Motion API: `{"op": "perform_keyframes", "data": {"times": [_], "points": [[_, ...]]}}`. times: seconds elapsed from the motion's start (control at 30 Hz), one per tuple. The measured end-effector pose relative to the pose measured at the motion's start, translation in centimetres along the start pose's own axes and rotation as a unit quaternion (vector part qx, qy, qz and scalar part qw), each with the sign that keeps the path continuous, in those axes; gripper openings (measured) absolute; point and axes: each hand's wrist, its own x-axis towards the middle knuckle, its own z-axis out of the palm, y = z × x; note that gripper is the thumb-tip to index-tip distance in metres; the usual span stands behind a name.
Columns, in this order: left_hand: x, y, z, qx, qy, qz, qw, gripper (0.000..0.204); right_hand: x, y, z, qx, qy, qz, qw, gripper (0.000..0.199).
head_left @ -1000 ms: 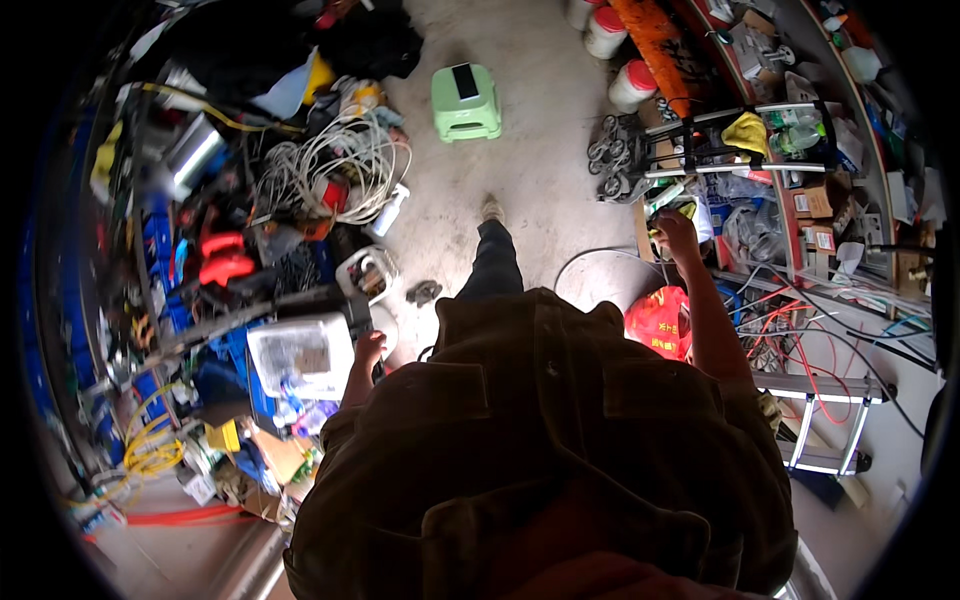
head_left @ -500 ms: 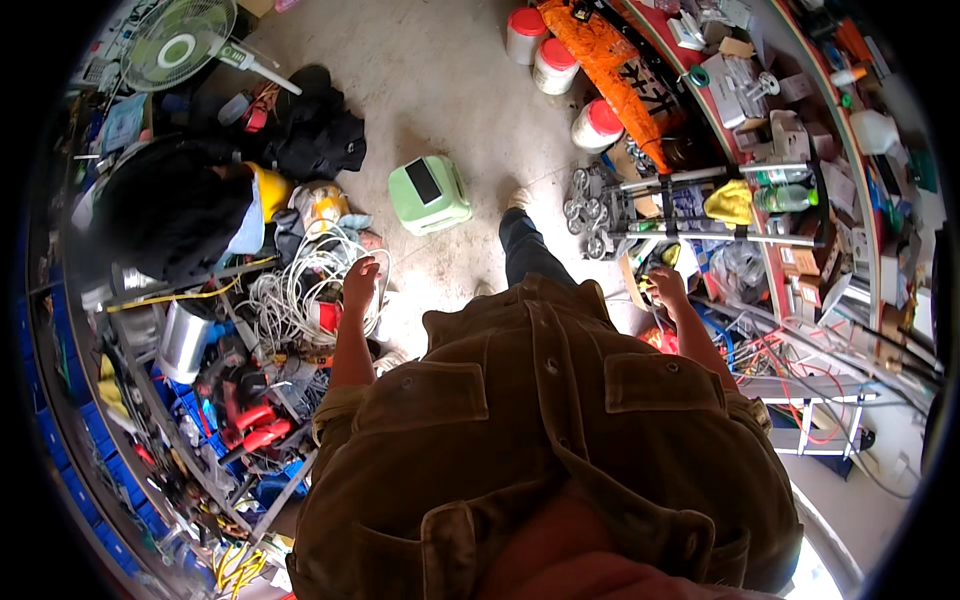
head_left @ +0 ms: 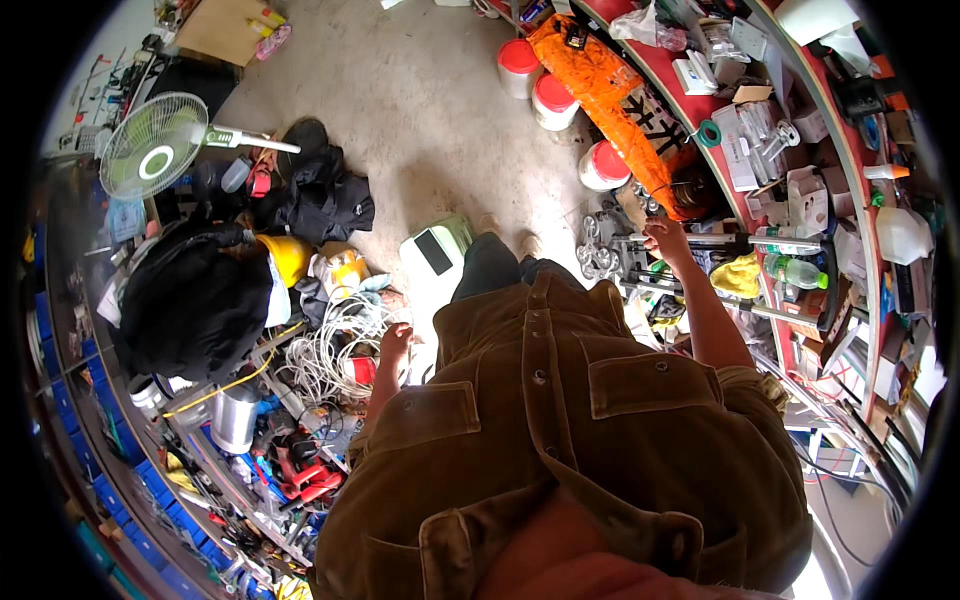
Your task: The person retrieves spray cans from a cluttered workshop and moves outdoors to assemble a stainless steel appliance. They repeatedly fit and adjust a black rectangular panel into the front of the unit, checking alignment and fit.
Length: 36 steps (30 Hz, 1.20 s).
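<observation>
Left hand [head_left: 396, 343]: finger state cannot be told; tangled white cable [head_left: 318, 345] seen alongside. Right hand [head_left: 667, 240]: fingers loosely spread; silver metal-framed trolley [head_left: 725, 242] seen near.

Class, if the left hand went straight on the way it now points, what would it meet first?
From the left hand, the first thing in line looks to be the light green stool bearing a dark flat object. Depth is unclear, so the hand might pass above it.

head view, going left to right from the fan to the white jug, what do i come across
Fan, left hand, light green stool, red-lidded buckets, right hand, yellow cloth, green bottle, white jug.
</observation>
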Motion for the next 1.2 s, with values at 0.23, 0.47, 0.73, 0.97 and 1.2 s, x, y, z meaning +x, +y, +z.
{"op": "perform_keyframes", "data": {"times": [0.23, 0.47, 0.73, 0.97, 1.2], "points": [[5.5, 8.0, -0.7, 0.025, -0.016, 0.059, 0.998, 0.033, 1.4, 2.4, -3.1, 0.052, -0.001, 0.067, 0.996, 0.027], [10.6, 18.6, -1.0, 0.144, -0.05, 0.067, 0.986, 0.031, 2.0, 6.1, -3.9, 0.086, 0.067, 0.111, 0.988, 0.018], [22.4, 36.7, 0.5, 0.328, -0.131, 0.186, 0.917, 0.034, 7.1, 3.1, 3.2, 0.227, 0.164, 0.074, 0.957, 0.025], [33.4, 57.4, 17.3, 0.531, -0.374, 0.295, 0.701, 0.029, 12.5, -2.4, 13.0, 0.397, 0.304, 0.032, 0.865, 0.028], [42.1, 58.7, 33.0, 0.666, -0.494, 0.332, 0.45, 0.034, 18.6, -1.8, 25.1, 0.507, 0.422, 0.052, 0.75, 0.03]]}}
